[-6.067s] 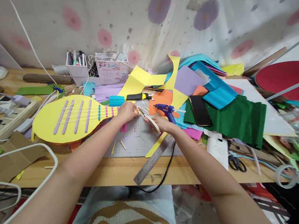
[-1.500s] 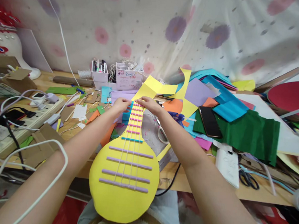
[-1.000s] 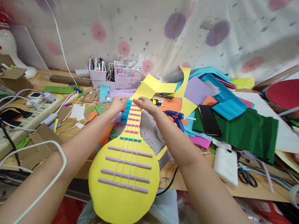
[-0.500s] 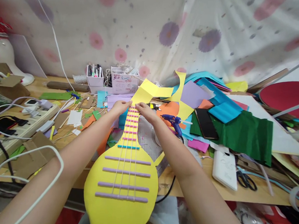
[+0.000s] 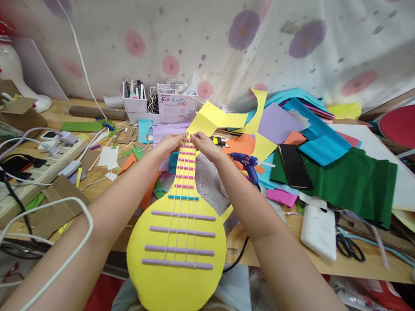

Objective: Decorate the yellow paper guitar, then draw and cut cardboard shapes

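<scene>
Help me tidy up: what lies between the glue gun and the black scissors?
In the head view, the stretch from the glue gun to the black scissors mainly holds blue paper, pink paper and, nearest the scissors, a white slab.

Head-worn view, forward and down

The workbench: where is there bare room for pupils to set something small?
Small bare patches show on the workbench: its front edge before the scissors, and back left, between white figure and brown tube. Coloured sheets, phone and glue gun crowd the right; paper scraps and power strip, the left.
</scene>
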Demonstrator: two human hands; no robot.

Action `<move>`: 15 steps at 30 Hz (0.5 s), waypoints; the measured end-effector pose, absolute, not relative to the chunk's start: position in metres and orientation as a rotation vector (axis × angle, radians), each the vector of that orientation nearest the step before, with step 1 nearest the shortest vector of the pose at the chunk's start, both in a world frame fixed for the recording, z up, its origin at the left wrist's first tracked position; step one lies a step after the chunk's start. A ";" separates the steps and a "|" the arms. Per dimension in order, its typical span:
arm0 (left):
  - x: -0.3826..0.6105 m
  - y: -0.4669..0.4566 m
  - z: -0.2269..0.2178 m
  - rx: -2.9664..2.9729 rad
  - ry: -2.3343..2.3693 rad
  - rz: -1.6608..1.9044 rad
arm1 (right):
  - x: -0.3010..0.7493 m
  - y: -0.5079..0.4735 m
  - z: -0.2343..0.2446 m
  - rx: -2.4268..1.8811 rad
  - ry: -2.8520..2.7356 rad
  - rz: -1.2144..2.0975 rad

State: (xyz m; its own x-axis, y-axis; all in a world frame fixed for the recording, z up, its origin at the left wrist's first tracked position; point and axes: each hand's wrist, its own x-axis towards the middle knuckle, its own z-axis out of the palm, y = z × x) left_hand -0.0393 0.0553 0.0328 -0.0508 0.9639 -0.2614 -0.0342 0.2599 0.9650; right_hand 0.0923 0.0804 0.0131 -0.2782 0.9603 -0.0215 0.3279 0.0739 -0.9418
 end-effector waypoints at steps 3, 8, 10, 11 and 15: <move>-0.042 0.059 0.028 1.080 1.414 1.054 | 0.091 0.079 0.016 -1.338 -1.710 1.152; -0.043 0.062 0.019 1.100 1.388 1.000 | 0.087 0.079 0.007 -1.366 -1.660 1.158; -0.043 0.062 0.019 1.061 1.358 1.001 | 0.085 0.079 0.004 -1.358 -1.659 1.157; -0.043 0.061 0.019 1.046 1.347 0.998 | 0.084 0.079 0.004 -1.360 -1.662 1.149; -0.046 0.058 0.021 1.060 1.329 0.978 | 0.081 0.077 0.008 -1.408 -1.638 1.115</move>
